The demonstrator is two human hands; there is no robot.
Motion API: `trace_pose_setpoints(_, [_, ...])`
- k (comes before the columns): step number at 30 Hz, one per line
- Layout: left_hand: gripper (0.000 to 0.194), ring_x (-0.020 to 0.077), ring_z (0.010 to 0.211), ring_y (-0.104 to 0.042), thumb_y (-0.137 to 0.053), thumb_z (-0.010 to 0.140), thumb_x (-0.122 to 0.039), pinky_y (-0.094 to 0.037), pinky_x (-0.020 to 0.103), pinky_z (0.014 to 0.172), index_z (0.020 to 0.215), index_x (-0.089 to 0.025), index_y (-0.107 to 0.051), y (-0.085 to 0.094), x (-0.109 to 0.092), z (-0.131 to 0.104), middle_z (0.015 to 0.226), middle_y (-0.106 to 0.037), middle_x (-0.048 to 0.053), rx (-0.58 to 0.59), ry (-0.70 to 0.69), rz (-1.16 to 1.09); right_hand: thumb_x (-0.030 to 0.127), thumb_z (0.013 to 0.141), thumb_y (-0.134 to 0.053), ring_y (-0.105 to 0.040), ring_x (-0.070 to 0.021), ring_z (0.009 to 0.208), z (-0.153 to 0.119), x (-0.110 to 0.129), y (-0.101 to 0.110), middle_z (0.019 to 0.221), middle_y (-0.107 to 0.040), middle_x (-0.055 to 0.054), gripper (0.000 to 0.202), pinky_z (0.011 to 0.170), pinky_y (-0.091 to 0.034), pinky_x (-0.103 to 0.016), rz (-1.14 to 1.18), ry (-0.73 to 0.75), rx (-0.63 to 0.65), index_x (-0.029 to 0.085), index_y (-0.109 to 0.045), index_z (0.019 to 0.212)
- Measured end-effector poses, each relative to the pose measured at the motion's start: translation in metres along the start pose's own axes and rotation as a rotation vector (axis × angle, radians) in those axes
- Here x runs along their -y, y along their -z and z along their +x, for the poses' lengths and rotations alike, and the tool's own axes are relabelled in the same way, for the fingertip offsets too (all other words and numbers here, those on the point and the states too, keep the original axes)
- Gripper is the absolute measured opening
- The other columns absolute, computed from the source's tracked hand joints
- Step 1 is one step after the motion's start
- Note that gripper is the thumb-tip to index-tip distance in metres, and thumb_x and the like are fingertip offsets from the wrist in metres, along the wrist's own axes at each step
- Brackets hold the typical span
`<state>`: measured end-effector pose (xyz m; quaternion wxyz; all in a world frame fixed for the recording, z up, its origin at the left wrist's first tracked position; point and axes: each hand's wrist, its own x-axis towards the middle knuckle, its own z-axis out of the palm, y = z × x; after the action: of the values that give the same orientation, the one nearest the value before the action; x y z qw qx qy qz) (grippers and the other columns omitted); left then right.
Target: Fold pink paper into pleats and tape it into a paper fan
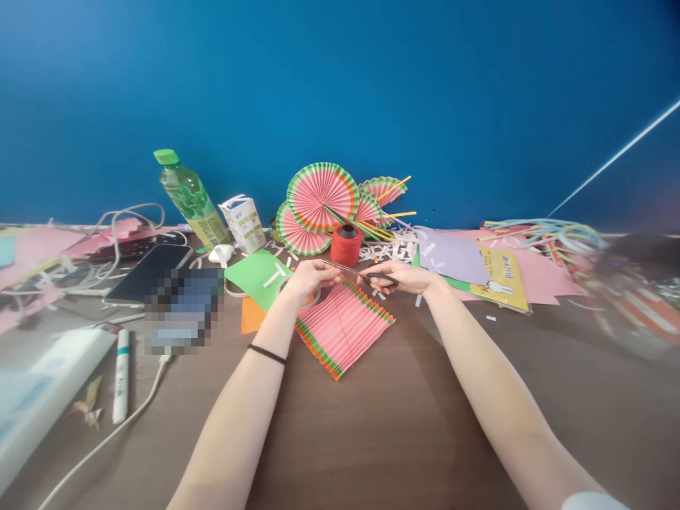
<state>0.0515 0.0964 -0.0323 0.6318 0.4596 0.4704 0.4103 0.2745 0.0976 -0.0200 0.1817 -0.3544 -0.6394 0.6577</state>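
Pink pleated paper, nr L hand, scissors in R hand

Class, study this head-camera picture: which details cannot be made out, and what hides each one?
All in the head view:
1. What, if anything, the left hand pinches: its own fingers cover it.
2. The dark device's screen: mosaic blocks mask it.
3. The long white object's far end: cut off by the left edge.
4. The carton's print: too small.
5. The far-right clutter: blurred.

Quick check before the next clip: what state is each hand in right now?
Left hand: fingers curled by the dark-handled metal scissors; whether they pinch anything cannot be told.
Right hand: closed, holding the scissors.
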Motion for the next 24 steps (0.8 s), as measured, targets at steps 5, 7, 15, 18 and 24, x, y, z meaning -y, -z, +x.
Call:
trace_pose_setpoints(5, [0.014,0.0091,0.058,-0.060,-0.075,0.057,-0.016,-0.050,0.023,0.067,0.063,-0.009,-0.064,-0.0018,-0.0020,-0.0014,0.058,-0.064,0.003,-0.008,0.008,-0.013,0.034,0.072,-0.066,-0.039,-0.0055,0.054,0.0008,-0.0014,0.0007,0.062,-0.046,0.003,0.035,0.046,-0.029,-0.019,0.004,-0.004,-0.007,0.012,-0.065,0.100])
trace_pose_setpoints(7, [0.014,0.0088,0.057,-0.059,-0.075,0.057,-0.015,-0.050,0.023,0.067,0.063,-0.009,-0.065,-0.0025,-0.0023,-0.0018,0.058,-0.064,0.003,-0.007,0.009,-0.016,0.035,0.072,-0.066,-0.039,-0.0060,0.054,0.0007,0.0004,-0.0008,0.060,-0.045,0.003,0.035,0.047,-0.030,-0.020,0.020,-0.001,-0.017,0.012,-0.066,0.098])
trace_pose_setpoints(15, [0.013,0.0089,0.056,-0.059,-0.075,0.058,-0.015,-0.049,0.022,0.064,0.062,-0.009,-0.064,-0.0025,-0.0024,-0.0007,0.057,-0.064,0.003,-0.021,0.007,-0.023,0.039,0.068,-0.068,-0.039,-0.0044,0.055,0.0015,0.0017,-0.0019,0.072,-0.055,0.000,0.041,0.050,-0.033,-0.020,-0.097,0.000,-0.073,0.015,-0.067,0.102])
trace_pose_setpoints(18, [0.013,0.0091,0.056,-0.059,-0.075,0.058,-0.015,-0.049,0.024,0.065,0.062,-0.008,-0.065,-0.0024,-0.0024,-0.0008,0.057,-0.064,0.003,-0.020,0.010,-0.021,0.041,0.069,-0.067,-0.035,-0.0037,0.051,0.0014,-0.0007,-0.0001,0.066,-0.054,0.002,0.045,0.050,-0.034,-0.021,-0.169,-0.023,-0.109,0.015,-0.066,0.105])
trace_pose_setpoints(24, [0.010,0.0094,0.056,-0.059,-0.073,0.059,-0.012,-0.049,0.023,0.065,0.062,-0.009,-0.064,-0.0030,-0.0016,-0.0008,0.057,-0.064,0.003,-0.042,0.023,-0.029,0.040,0.067,-0.069,-0.040,-0.0052,0.054,0.0019,0.0008,-0.0025,0.066,-0.053,0.000,0.045,0.048,-0.034,-0.020,-0.082,-0.014,-0.092,0.012,-0.067,0.103])
